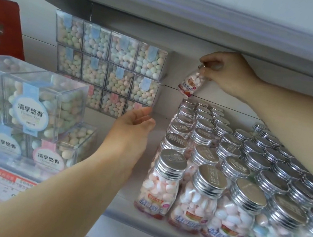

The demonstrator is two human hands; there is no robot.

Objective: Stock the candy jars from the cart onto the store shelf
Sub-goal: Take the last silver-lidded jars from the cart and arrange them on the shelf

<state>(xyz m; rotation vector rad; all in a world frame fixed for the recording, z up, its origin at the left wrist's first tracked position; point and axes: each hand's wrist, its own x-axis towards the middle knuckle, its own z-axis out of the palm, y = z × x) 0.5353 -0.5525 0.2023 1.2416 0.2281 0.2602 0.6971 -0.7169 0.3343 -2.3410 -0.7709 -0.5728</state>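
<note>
My right hand (226, 72) reaches deep under the upper shelf and pinches a small candy jar (190, 83) by its silver cap, holding it tilted just above the far end of the jar rows. Several rows of silver-capped jars (224, 166) filled with pink and white candy stand on the white shelf (136, 215). My left hand (135, 127) hovers palm-down with relaxed, straight fingers over the bare strip of shelf left of the jars, holding nothing. The cart is out of view.
Clear candy boxes (106, 65) are stacked against the back wall. More clear boxes (36, 107) sit at the front left above a red price tag (7, 187). The upper shelf (227, 27) hangs low overhead. A red sign (2, 26) stands at far left.
</note>
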